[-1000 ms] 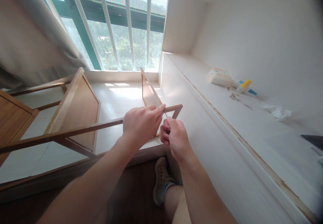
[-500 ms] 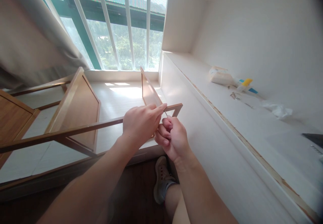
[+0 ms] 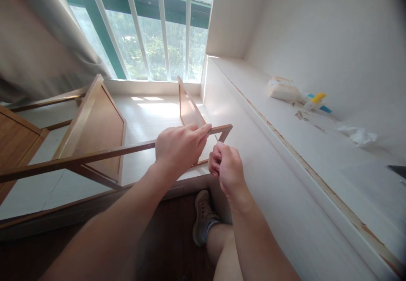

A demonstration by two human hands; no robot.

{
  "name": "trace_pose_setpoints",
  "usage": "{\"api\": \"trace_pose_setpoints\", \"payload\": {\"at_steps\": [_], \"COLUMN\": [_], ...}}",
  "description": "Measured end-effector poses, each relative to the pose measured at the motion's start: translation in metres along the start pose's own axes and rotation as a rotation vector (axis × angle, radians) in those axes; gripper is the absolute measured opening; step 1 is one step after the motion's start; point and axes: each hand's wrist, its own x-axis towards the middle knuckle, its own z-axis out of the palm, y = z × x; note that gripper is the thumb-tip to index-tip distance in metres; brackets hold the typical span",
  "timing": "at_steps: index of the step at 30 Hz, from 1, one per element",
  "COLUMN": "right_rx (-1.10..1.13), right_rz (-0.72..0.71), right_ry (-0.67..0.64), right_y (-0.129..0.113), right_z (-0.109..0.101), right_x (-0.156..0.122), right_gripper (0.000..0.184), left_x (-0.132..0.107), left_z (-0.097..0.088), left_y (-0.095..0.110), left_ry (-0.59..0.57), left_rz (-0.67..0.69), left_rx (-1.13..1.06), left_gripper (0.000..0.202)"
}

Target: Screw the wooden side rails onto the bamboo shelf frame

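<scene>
My left hand (image 3: 180, 145) is closed over the long rail of a brown wooden frame (image 3: 127, 149), its index finger stretched along the rail near the right end. A wooden panel (image 3: 188, 101) stands behind that hand and joins the frame. My right hand (image 3: 228, 165) is a fist just below the rail's end. From it sticks a thin metal rod (image 3: 216, 137), perhaps a hex key, with most of its length hidden in the fingers. The rod's tip is close under the rail, apart from it as far as I can see.
Another wooden panel (image 3: 98, 133) stands across the frame to the left. On the white ledge (image 3: 317, 154) at right lie a soft packet (image 3: 282, 89), a yellow-capped item (image 3: 318, 98), small metal pieces (image 3: 301, 115) and crumpled plastic (image 3: 360, 135). A barred window (image 3: 149, 40) and a curtain (image 3: 47, 31) are behind.
My right hand has drawn back down and to the right, taking the metal rod away from the rail. The left hand keeps its hold on the frame. The view has tilted slightly.
</scene>
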Motion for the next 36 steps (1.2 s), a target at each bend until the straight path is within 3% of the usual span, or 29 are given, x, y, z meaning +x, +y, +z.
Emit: {"api": "trace_pose_setpoints", "payload": {"at_steps": [3, 9, 13, 16, 18, 23, 28, 36], "right_rx": [-0.172, -0.550, -0.670, -0.775, -0.755, -0.364, -0.286, -0.230], "right_rz": [0.019, 0.141, 0.106, -0.005, -0.069, -0.068, -0.118, -0.028], "right_ry": [0.019, -0.207, -0.215, -0.181, -0.144, -0.017, -0.075, -0.106], "right_y": [0.006, 0.030, 0.036, 0.037, 0.040, 0.051, 0.054, 0.051], "right_z": [-0.012, -0.036, -0.041, -0.042, -0.042, -0.031, -0.022, -0.025], "right_x": [0.007, 0.017, 0.018, 0.023, 0.029, 0.040, 0.040, 0.041], "right_gripper": [0.037, 0.040, 0.038, 0.039, 0.039, 0.038, 0.039, 0.038], "left_x": [0.000, 0.001, 0.001, 0.001, 0.001, 0.002, 0.003, 0.007], "left_z": [0.001, 0.002, 0.001, 0.000, 0.000, -0.002, -0.003, -0.007], "left_y": [0.001, 0.000, 0.000, 0.000, 0.000, -0.002, -0.001, 0.004], "left_ry": [0.028, 0.017, -0.005, -0.010, -0.012, -0.054, -0.090, -0.135], "left_rz": [-0.018, -0.016, -0.025, -0.012, -0.002, 0.033, 0.034, 0.017], "left_rx": [0.005, 0.001, -0.001, -0.002, -0.001, 0.011, 0.054, 0.088], "left_gripper": [0.029, 0.030, 0.032, 0.031, 0.030, 0.031, 0.039, 0.028]}}
